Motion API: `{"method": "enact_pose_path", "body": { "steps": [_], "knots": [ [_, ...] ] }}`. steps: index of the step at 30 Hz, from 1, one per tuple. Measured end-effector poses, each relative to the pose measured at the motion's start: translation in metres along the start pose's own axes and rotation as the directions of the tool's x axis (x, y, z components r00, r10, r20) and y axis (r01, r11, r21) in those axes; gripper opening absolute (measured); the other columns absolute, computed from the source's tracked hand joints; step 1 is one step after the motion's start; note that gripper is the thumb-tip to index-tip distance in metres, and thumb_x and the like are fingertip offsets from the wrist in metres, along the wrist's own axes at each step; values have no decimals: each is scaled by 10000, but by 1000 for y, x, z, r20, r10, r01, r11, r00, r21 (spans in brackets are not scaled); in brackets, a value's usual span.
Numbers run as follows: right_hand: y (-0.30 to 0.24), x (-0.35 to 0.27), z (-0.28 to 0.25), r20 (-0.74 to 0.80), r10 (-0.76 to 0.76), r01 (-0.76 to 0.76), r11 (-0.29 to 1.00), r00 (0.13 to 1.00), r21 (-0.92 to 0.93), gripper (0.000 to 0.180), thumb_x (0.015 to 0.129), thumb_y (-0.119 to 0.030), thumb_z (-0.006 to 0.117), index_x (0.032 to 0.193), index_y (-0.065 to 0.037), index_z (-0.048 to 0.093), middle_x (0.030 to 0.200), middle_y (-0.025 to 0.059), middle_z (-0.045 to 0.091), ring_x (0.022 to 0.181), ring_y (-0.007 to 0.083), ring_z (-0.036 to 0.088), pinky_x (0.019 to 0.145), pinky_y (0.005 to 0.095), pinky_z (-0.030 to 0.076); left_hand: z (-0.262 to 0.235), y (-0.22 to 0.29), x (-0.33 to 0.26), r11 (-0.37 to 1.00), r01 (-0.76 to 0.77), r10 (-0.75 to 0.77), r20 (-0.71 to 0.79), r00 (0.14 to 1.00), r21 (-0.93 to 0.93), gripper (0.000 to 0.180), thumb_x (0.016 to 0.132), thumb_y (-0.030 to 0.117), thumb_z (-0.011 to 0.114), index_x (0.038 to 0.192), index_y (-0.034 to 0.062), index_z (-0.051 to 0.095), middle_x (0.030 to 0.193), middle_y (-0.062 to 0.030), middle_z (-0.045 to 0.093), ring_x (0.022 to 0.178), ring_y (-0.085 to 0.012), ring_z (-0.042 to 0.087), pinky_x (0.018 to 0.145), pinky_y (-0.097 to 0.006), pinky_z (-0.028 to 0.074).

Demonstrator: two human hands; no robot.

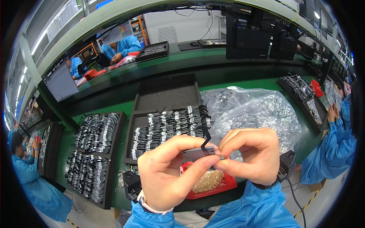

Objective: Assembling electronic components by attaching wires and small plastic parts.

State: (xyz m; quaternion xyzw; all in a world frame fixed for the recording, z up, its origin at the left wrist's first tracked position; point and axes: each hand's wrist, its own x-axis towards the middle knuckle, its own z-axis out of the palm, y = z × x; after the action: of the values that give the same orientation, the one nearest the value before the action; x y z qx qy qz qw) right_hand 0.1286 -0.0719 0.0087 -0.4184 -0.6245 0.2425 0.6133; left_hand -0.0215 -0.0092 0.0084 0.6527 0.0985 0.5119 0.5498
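My left hand [166, 173] pinches a small flat grey rectangular part [194, 154] between thumb and fingers. A short bent black cable [206, 136] rises from that part. At the part's right end my right hand [251, 154] is closed, thumb and fingertips pressed together against it. Whatever tiny piece the right fingertips hold is too small to make out. Below both hands sits a red tray [228, 183] heaped with small pale yellowish pieces [208, 181], partly hidden by my hands.
Just beyond my hands, a black tray [131, 127] holds rows of similar parts [157, 127]. Another filled black tray [110, 167] lies left. Clear plastic bags [251, 108] cover the bench at right. Black wrist-side devices [133, 182] flank my forearms. Co-workers in blue sit around.
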Motion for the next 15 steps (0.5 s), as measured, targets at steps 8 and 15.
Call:
{"method": "enact_pose_path", "body": {
  "steps": [8, 15],
  "knots": [
    [2, -1, 7, -21, -17, 16, 1000, 1000, -16, 151, 650, -34, 715, 763, 2, 622, 719, 86, 638, 661, 130, 620, 591, 240, 482, -4, -3, -1, 997, -79, 79, -3, 997, -26, 207, 684, -121, 637, 881, -99, 578, 827, -148, 608, 787, -181, 611, 705, -267, 509],
    [3, -3, 6, -62, -48, 42, 994, 997, -104, 150, 654, -44, 712, 768, -9, 622, 731, 75, 644, 657, 125, 630, 588, 230, 489, -4, -6, 1, 997, -59, 60, 9, 998, -49, 206, 708, -101, 630, 905, -90, 570, 847, -147, 613, 800, -176, 610, 725, -266, 501]
  ]
}}
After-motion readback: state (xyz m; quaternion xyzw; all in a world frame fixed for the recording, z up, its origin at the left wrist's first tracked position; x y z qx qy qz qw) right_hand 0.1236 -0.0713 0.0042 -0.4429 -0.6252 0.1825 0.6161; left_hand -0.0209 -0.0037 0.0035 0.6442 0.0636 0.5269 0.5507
